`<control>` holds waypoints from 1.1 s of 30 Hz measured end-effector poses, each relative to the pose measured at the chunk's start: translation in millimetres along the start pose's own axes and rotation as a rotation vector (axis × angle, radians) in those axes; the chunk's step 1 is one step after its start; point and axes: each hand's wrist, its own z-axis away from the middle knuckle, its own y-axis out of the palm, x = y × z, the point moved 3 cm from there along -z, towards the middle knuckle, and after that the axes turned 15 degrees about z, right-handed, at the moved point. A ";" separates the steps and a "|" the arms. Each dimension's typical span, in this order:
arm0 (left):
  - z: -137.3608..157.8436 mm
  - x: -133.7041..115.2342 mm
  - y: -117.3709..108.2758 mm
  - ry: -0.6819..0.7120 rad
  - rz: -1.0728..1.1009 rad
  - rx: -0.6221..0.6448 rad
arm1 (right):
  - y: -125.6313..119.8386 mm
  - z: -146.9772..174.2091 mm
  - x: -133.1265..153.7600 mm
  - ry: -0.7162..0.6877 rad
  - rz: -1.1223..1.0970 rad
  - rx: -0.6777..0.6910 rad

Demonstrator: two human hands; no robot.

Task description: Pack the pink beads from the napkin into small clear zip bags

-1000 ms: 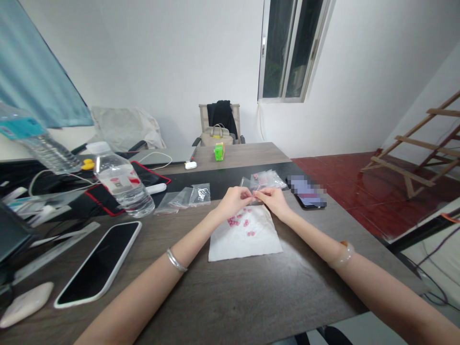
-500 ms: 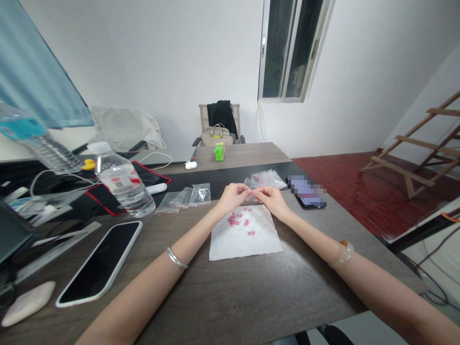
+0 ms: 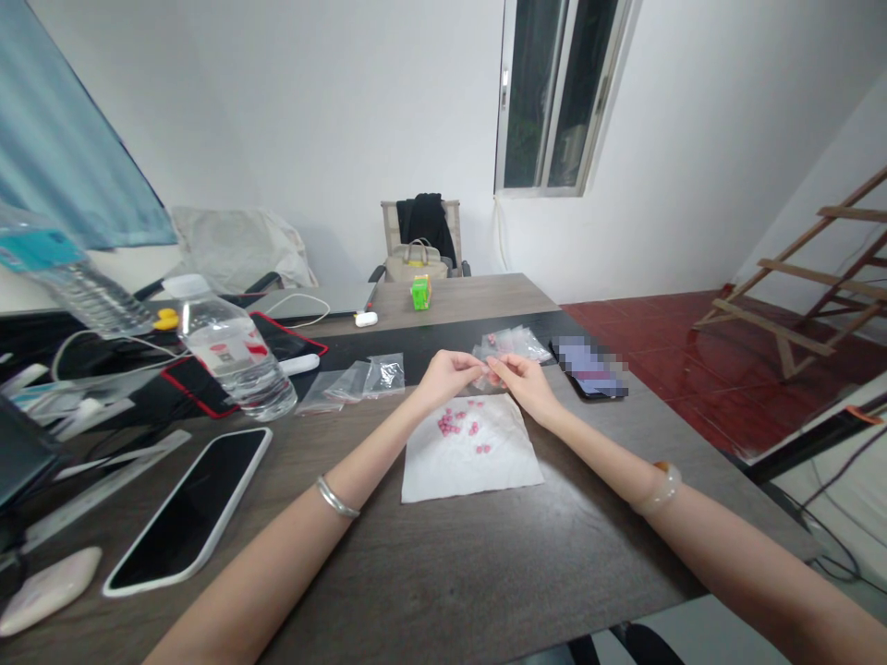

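Note:
Over the far edge of a white cloth [image 3: 471,476], my left hand [image 3: 449,377] and my right hand [image 3: 521,380] meet with their fingertips pinched close together. Between them is a small clear plastic bag [image 3: 485,378], gripped by both hands near its top; its details are blurred. Several small pink-red beads [image 3: 449,424] lie on the cloth just below the hands, some clustered and some apart. Behind my right hand is a pile of clear bags [image 3: 528,344], with a bit of red inside one.
Flat clear bags [image 3: 382,374] lie left of my hands. A phone [image 3: 589,368] is at right, a white-edged phone [image 3: 190,508] at left. A water bottle [image 3: 232,351] stands at left near cables. A small green box [image 3: 420,293] sits farther back.
My fingertips have drawn slightly apart, and more of the clear bag shows between them. The beads and cloth stay as they were; the whole view shifts slightly.

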 end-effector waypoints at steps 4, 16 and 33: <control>0.1 -2.8 -1.6 0.008 0.005 -0.022 | 1.8 -0.9 -2.7 -0.011 -0.021 0.026; -0.5 0.2 -2.7 0.030 -0.097 -0.073 | 5.6 -0.1 -1.6 0.003 -0.007 0.070; 10.4 -24.1 10.0 0.162 -0.376 0.007 | 3.9 3.0 -1.1 -0.105 0.131 -0.009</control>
